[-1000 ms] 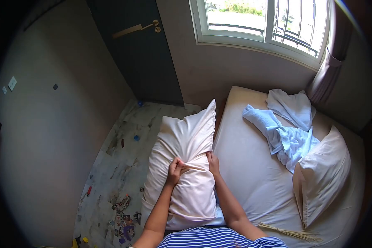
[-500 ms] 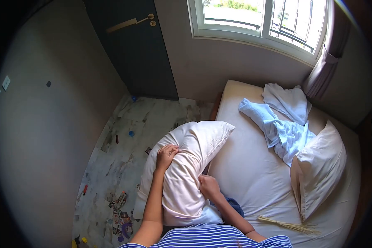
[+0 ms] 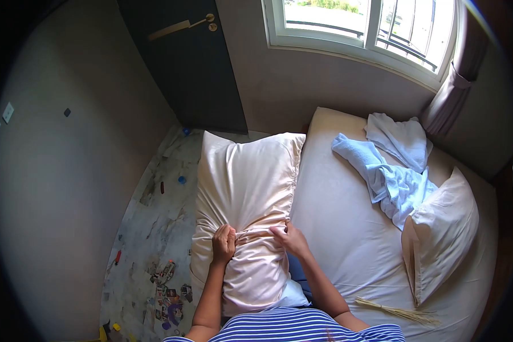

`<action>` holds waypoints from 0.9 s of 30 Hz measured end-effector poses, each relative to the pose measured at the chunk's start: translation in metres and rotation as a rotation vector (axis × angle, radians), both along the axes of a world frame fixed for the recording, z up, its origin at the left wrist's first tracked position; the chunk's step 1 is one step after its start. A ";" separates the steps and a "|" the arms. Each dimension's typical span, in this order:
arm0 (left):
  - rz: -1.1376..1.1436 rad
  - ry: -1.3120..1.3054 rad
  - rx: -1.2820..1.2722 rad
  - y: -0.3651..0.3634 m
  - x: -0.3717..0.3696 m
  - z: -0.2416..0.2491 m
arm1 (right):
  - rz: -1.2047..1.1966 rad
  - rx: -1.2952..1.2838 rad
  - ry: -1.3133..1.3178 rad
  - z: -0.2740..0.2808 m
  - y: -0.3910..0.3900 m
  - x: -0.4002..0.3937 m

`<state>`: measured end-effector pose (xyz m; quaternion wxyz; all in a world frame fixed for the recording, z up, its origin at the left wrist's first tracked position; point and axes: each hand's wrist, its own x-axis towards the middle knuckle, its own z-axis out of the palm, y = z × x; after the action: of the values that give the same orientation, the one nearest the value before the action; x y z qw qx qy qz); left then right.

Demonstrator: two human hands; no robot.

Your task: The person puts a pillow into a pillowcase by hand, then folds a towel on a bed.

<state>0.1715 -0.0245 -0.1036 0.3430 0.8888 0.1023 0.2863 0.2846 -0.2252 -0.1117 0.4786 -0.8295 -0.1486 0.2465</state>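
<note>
A cream, shiny-cased pillow (image 3: 248,171) stretches away from my body beside the bed, its far end spread flat and its middle bunched into folds. My left hand (image 3: 224,244) is closed in a fist on the gathered pillowcase fabric. At the pillow's right edge, my right hand (image 3: 292,237) grips the case, with the thumb lying over the cloth. A paler, bluish-white part (image 3: 295,294) shows at the near end, close to my striped shirt.
On the bed (image 3: 342,239) to the right lie a light blue towel (image 3: 402,185), a whitish cloth (image 3: 398,135), a second pillow (image 3: 444,228) and a bundle of straw-like stalks (image 3: 393,310). Small toys and pictures (image 3: 168,302) litter the floor at left. A dark door (image 3: 188,74) stands behind.
The pillow has gone from curled and folded over to stretched out, its far end now farther away. My left hand has moved down and closed on the fabric; my right hand has risen slightly.
</note>
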 end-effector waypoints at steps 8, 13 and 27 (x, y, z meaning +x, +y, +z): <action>0.496 0.413 -0.004 0.104 -0.020 -0.071 | -0.111 -0.016 -0.023 -0.039 0.034 0.007; 0.330 0.576 -0.863 0.139 -0.022 -0.094 | -0.191 0.189 -0.303 -0.058 0.028 0.013; -0.170 0.270 -0.326 -0.030 0.025 0.027 | -0.478 -0.272 -0.542 0.009 -0.143 0.062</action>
<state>0.1969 -0.0543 -0.0763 0.4883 0.8572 0.1169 0.1145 0.3466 -0.3679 -0.1027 0.3514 -0.9318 -0.0381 -0.0825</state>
